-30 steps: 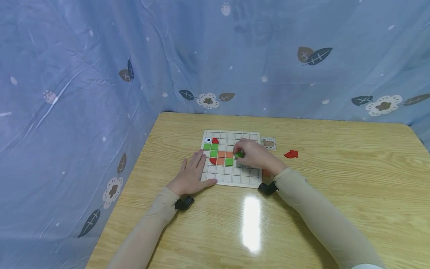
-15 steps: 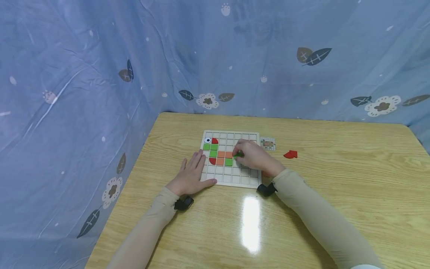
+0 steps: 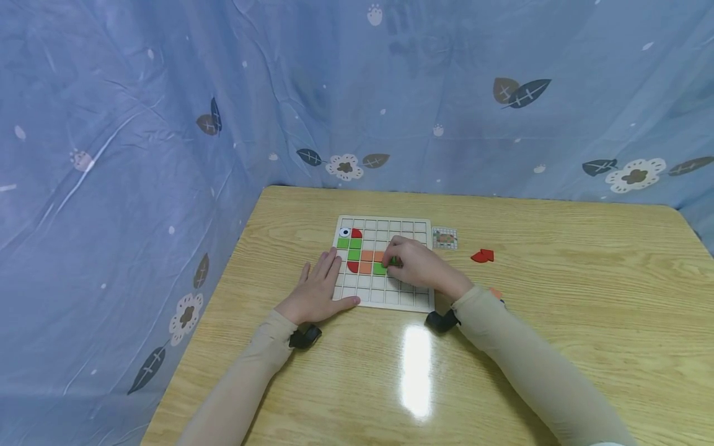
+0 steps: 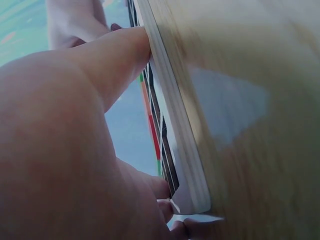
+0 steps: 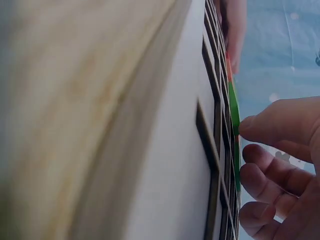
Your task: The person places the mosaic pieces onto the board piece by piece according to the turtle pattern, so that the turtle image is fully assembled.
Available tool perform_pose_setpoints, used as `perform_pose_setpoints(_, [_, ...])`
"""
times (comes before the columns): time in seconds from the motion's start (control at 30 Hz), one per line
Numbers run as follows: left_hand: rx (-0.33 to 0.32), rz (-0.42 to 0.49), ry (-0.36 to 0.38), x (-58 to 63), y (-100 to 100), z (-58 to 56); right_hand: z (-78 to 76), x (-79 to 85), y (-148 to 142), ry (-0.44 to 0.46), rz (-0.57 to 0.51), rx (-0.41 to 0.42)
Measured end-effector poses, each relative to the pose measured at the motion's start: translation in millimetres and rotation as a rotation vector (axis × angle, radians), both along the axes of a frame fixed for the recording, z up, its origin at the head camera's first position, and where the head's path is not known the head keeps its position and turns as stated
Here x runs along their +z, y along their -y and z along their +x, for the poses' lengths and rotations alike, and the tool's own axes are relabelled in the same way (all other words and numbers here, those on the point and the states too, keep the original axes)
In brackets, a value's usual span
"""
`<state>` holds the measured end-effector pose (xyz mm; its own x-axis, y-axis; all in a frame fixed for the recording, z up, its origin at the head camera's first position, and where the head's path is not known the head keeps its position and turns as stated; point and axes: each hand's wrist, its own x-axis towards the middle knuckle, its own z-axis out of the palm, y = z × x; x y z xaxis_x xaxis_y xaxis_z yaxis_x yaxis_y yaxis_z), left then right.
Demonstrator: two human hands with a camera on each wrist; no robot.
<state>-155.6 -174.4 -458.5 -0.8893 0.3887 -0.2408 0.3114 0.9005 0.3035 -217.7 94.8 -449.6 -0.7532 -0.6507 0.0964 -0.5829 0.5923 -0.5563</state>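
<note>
In the right hand [image 3: 414,261], pinching a green tile [image 3: 393,261] at the board [image 3: 383,227]; resting the left hand [image 3: 312,296], spread, over its edge! Tiled at left, seemingly unfinished, with red pieces [image 3: 481,256] loose on the table [image 3: 586,310].

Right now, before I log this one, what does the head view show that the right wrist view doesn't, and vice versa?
Only the head view: the round eye tile, the picture card just right of the grid board, and the red pieces lying farther right on the table.

Only the right wrist view: no extra object I can make out, just a close, low angle along the board and the inner sides of the right hand's fingers.

Both: the board, green tiles, the right hand and the blue curtain.
</note>
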Motion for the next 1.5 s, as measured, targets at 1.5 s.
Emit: perform_pose_setpoints(1.5, [0.004, 0.000, 0.009, -0.8, 0.2, 0.0, 54.6, -1.3, -89.2, -0.073, -0.006, -0.200])
